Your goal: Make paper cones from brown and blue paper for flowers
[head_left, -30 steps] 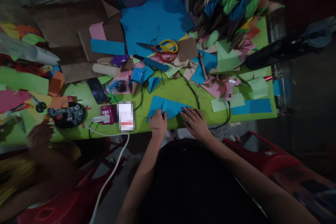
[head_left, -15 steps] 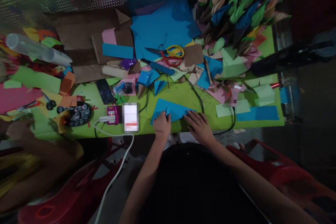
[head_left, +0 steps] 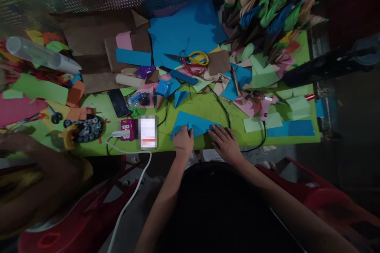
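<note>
A folded sheet of blue paper (head_left: 196, 120) lies on the green tabletop in front of me. My left hand (head_left: 183, 141) is closed at its near left part, thumb and fingers pinching a small raised fold. Flat over the right corner of the sheet rests my right hand (head_left: 225, 141), fingers stretched out. Beyond the sheet lies a small folded blue paper piece (head_left: 180, 98). A pink glue gun (head_left: 265, 106) is to the right of my right hand, its black cord running down to the table edge.
Scissors with red and yellow handles (head_left: 194, 63) lie among paper scraps. Paper flowers (head_left: 267, 16) crowd the back right. A phone (head_left: 118, 103), a pink power socket (head_left: 127, 129) and a dark round tray (head_left: 88, 128) are leftward. Another person's arm (head_left: 38, 158) reaches in at left.
My hands and the blue sheet stay in place. At the left, the other person's arm has shifted slightly.
</note>
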Action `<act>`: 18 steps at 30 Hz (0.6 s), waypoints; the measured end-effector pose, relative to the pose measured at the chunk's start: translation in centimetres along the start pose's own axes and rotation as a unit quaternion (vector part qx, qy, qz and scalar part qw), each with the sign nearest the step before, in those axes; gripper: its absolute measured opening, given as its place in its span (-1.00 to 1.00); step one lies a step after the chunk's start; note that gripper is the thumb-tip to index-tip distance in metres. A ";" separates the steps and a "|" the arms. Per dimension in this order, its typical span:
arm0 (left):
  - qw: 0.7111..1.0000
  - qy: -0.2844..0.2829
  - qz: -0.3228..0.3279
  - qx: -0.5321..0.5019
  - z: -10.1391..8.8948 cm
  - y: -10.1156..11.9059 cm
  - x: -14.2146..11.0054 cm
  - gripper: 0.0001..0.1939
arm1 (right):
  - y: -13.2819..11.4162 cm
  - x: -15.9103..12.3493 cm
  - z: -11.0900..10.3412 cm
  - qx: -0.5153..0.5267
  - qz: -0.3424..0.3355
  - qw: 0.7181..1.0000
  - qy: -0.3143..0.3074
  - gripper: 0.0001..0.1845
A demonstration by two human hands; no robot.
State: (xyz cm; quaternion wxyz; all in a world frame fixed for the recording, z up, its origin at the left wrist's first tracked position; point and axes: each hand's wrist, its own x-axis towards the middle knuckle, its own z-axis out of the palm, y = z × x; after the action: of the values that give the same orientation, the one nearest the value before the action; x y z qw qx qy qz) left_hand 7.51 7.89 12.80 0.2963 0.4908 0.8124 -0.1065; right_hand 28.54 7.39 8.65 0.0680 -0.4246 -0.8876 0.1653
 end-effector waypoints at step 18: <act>0.948 0.279 0.152 0.001 3.5 -0.8 -2.8 -0.62 | -0.6 0.3 -0.5 -0.013 0.020 0.999 -0.023 -0.46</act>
State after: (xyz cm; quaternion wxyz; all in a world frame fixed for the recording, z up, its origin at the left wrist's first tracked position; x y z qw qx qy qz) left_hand 9.15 3.82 11.51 0.0696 0.6186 0.7785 0.0798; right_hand 28.08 7.37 9.27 0.0387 -0.4390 -0.8825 0.1644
